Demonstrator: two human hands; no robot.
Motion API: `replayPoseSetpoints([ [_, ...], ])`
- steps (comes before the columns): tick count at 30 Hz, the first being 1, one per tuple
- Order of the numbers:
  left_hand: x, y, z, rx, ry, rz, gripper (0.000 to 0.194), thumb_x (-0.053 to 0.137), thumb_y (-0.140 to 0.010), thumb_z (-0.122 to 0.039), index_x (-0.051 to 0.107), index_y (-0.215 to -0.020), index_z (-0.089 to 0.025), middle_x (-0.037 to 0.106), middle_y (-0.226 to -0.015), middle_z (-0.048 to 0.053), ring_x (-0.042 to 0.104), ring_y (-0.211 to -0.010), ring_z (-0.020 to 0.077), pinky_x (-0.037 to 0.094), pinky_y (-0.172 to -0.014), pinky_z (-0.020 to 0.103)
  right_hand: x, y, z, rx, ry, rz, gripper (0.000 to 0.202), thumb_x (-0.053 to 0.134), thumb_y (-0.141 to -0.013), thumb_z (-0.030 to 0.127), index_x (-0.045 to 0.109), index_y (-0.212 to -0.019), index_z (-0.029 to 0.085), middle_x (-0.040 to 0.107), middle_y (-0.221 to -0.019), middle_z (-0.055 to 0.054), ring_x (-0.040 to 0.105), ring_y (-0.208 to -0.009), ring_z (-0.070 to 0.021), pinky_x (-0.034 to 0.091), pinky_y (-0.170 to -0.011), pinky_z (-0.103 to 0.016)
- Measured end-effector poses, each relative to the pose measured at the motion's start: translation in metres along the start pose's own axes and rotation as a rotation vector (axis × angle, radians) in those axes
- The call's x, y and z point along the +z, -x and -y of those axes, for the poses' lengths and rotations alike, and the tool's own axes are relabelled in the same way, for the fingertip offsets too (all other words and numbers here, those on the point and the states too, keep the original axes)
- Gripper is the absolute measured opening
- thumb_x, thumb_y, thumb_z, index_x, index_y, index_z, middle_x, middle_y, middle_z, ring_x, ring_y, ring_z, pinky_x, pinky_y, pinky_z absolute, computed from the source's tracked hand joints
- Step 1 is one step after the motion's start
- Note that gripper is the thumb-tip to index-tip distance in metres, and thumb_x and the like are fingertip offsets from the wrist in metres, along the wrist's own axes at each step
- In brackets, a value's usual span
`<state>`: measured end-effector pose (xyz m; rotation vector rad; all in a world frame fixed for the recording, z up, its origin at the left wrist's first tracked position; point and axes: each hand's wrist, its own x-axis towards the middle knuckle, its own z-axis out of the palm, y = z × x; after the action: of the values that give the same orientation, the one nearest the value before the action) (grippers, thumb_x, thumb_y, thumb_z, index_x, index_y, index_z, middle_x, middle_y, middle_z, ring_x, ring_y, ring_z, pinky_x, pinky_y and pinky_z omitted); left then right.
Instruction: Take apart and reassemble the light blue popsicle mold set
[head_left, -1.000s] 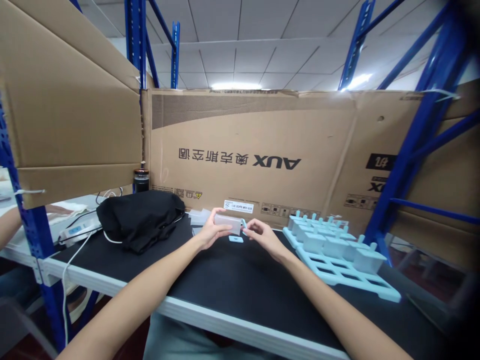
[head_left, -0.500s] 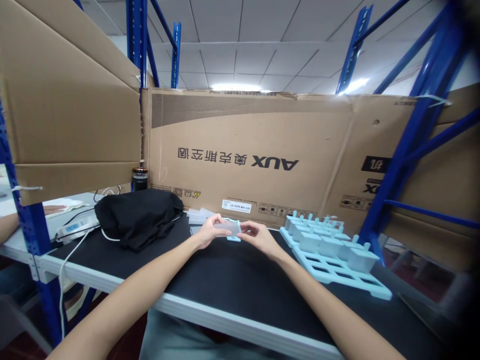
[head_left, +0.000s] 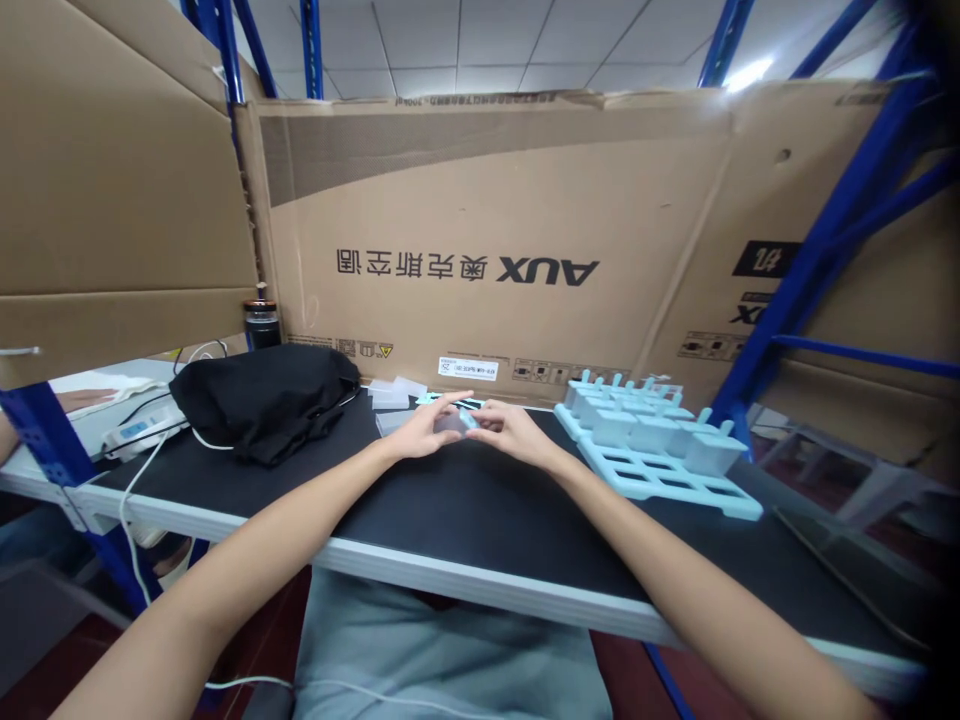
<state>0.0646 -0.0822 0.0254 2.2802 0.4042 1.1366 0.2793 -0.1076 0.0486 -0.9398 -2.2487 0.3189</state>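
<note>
Over the middle of the black tabletop, my left hand is closed round a translucent ice pop mold, thumb on the near side. My right hand pinches a light blue piece, seemingly an ice pop stick lid, at the mold's right end. Fingers partly cover both, so how far they are joined cannot be told. Just behind the hands lies another light blue part, mostly hidden. Several translucent molds rest beyond my left hand. At right stands a light blue rack bearing several molds with stick lids.
A black cloth bundle lies at left, near a dark jar and a white power strip. Cardboard walls the back; a blue post rises at right. Another person's hand is at far left.
My view has tilted downward. The mold between my hands has turned, and its light blue end now faces nearer to me. Both hands stay on the pieces.
</note>
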Motion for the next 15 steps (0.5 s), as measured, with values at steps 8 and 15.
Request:
replayPoseSetpoints([
  [8, 0.008, -0.011, 0.006, -0.002, 0.018, -0.230, 0.030, 0.058, -0.085, -0.022, 0.049, -0.113, -0.021, 0.060, -0.106, 0.007, 0.058, -0.097, 0.0194, 0.043, -0.090, 0.036, 0.010, -0.007, -0.007, 0.118, -0.132, -0.163, 0.049, 0.034, -0.093, 0.050, 0.060, -0.121, 0.020, 0.060, -0.088, -0.005, 0.056, -0.074, -0.0144, 0.046, -0.071, -0.029],
  [15, -0.004, -0.007, 0.024, -0.198, 0.108, -0.387, 0.029, 0.061, -0.082, -0.027, 0.041, -0.101, -0.020, 0.054, -0.093, 0.001, 0.056, -0.079, 0.0140, 0.046, -0.074, 0.029, 0.017, -0.045, -0.054, 0.108, 0.536, 0.097, 0.035, 0.045, -0.088, 0.024, 0.061, -0.116, 0.012, 0.062, -0.111, -0.012, 0.056, -0.103, -0.0204, 0.040, -0.094, -0.031],
])
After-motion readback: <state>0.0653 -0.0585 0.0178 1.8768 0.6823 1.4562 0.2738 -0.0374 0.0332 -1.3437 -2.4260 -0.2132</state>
